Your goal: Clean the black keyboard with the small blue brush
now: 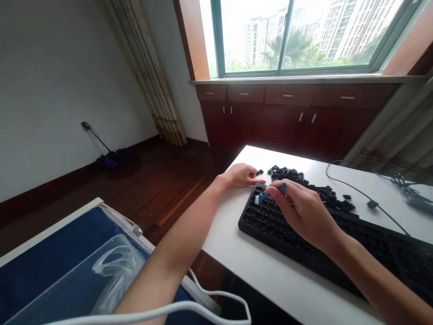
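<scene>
In the head view, my right hand (301,205) is closed around a small blue brush (263,197) with white bristles. The bristles touch the top left part of a black keyboard (259,228). Bare key sockets show on the keyboard's left side, where its caps are off. My left hand (241,174) lies at the keyboard's upper left corner, fingers curled and thumb against the edge. Loose black keycaps (287,174) are heaped behind the keyboard, partly hidden by my right hand. One small cap (260,172) lies by my left fingers.
The keyboard lies on a white table (219,239). Behind it runs a black cable (352,183), with a dark adapter (419,204) at far right. A blue zippered item (67,253) under clear plastic and a white cord (203,304) are at lower left. Cabinets (284,122) stand under the window.
</scene>
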### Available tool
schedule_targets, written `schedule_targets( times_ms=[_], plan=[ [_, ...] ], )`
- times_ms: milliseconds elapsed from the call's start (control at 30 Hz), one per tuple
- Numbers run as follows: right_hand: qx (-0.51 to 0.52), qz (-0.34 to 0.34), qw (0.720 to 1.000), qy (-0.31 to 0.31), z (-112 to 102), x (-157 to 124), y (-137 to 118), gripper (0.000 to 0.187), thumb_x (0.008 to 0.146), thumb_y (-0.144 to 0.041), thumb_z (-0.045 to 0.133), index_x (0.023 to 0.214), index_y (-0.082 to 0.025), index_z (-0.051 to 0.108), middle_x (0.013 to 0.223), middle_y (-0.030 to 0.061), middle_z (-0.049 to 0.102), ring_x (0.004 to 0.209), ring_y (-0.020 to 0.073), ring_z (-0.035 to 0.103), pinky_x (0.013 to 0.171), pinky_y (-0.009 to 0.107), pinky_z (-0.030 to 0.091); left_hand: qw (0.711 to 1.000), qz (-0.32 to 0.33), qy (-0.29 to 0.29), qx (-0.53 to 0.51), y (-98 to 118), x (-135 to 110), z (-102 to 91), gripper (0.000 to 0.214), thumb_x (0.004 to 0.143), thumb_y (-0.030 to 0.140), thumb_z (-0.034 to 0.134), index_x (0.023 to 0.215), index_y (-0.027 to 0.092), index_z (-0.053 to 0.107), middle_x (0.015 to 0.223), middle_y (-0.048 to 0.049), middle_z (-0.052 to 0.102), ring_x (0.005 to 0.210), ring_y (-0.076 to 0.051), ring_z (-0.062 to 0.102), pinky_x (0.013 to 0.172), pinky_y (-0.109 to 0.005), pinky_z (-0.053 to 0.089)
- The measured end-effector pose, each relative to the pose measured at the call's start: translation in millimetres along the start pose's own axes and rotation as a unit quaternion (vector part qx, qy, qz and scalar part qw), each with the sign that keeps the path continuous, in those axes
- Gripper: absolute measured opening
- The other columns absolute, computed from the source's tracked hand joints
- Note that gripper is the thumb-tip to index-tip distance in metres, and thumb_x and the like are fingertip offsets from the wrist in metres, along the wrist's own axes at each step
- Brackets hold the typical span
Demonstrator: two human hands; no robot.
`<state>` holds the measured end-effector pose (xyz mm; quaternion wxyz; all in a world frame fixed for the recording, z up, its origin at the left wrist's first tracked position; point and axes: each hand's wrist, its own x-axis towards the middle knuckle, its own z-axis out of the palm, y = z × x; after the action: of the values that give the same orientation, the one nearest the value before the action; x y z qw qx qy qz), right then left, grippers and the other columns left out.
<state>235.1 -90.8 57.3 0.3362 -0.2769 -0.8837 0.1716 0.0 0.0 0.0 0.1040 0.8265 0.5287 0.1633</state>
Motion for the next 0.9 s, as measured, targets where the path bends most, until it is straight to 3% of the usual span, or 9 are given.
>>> schedule_targets(
  times_ms=[67, 133, 300, 400, 600, 900],
  plan=[
    [-0.012, 0.000, 0.999, 0.041, 7.0, -9.5, 3.0, 0.020, 0.101, -0.025, 0.042, 0.100, -0.019, 0.061, 0.092, 0.0072, 0.068, 0.082, 0.0171, 0.062, 0.076, 0.032, 0.047, 1.000, 0.000, 0.000, -0.002, -2.0, -0.7, 1.3, 0.058, 0.077, 0.073, 0.056, 0.067, 0.016, 0.061, 0.062, -0.0007, 0.057, 0.057, -0.011, 0.041, 0.056, -0.027, 0.024],
    [-0.075, -0.070, 0.994, 0.048, 14.8, -15.3, 4.1, 0.012, 0.097, -0.022, 0.050, 0.097, -0.018, 0.061, 0.091, 0.0067, 0.070, 0.082, 0.0179, 0.062, 0.079, 0.035, 0.047, 1.000, 0.000, 0.001, -0.001, -2.3, -1.4, 1.2, 0.062, 0.076, 0.078, 0.054, 0.067, 0.016, 0.060, 0.061, -0.0010, 0.057, 0.057, -0.011, 0.041, 0.056, -0.027, 0.023],
    [-0.166, -0.189, 0.965, -0.075, 30.6, -27.9, -5.2, 0.018, 0.095, -0.013, 0.051, 0.108, -0.017, 0.063, 0.098, 0.0067, 0.072, 0.085, 0.0184, 0.063, 0.080, 0.038, 0.047, 1.000, -0.002, -0.001, 0.006, -3.2, -1.2, 0.3, 0.064, 0.076, 0.079, 0.051, 0.068, 0.016, 0.062, 0.063, -0.0023, 0.059, 0.056, -0.012, 0.041, 0.056, -0.027, 0.023],
    [-0.165, -0.216, 0.958, -0.092, 34.0, -36.2, -14.3, 0.025, 0.093, -0.013, 0.053, 0.117, -0.015, 0.061, 0.106, 0.0086, 0.071, 0.088, 0.0194, 0.062, 0.082, 0.039, 0.047, 1.000, 0.007, 0.001, 0.009, -4.3, -1.2, 0.8, 0.064, 0.076, 0.078, 0.052, 0.068, 0.016, 0.062, 0.064, -0.0028, 0.059, 0.056, -0.012, 0.041, 0.056, -0.027, 0.023],
    [-0.157, -0.148, 0.976, -0.013, 35.2, -40.1, -19.8, 0.036, 0.091, -0.010, 0.057, 0.126, -0.014, 0.055, 0.113, 0.0091, 0.069, 0.093, 0.0200, 0.060, 0.086, 0.040, 0.046, 1.000, 0.018, 0.014, 0.008, -5.6, 0.0, 4.1, 0.063, 0.076, 0.078, 0.053, 0.065, 0.017, 0.059, 0.061, -0.0017, 0.057, 0.055, -0.011, 0.039, 0.056, -0.027, 0.024],
    [-0.076, -0.037, 0.992, 0.096, 29.2, -41.0, 8.9, 0.026, 0.093, -0.016, 0.059, 0.119, -0.019, 0.063, 0.109, 0.0064, 0.071, 0.096, 0.0187, 0.063, 0.088, 0.037, 0.049, 1.000, 0.014, -0.001, 0.009, -2.8, 2.4, 3.8, 0.063, 0.076, 0.079, 0.052, 0.065, 0.017, 0.059, 0.064, -0.0026, 0.059, 0.057, -0.012, 0.042, 0.056, -0.027, 0.025]
  ],
)
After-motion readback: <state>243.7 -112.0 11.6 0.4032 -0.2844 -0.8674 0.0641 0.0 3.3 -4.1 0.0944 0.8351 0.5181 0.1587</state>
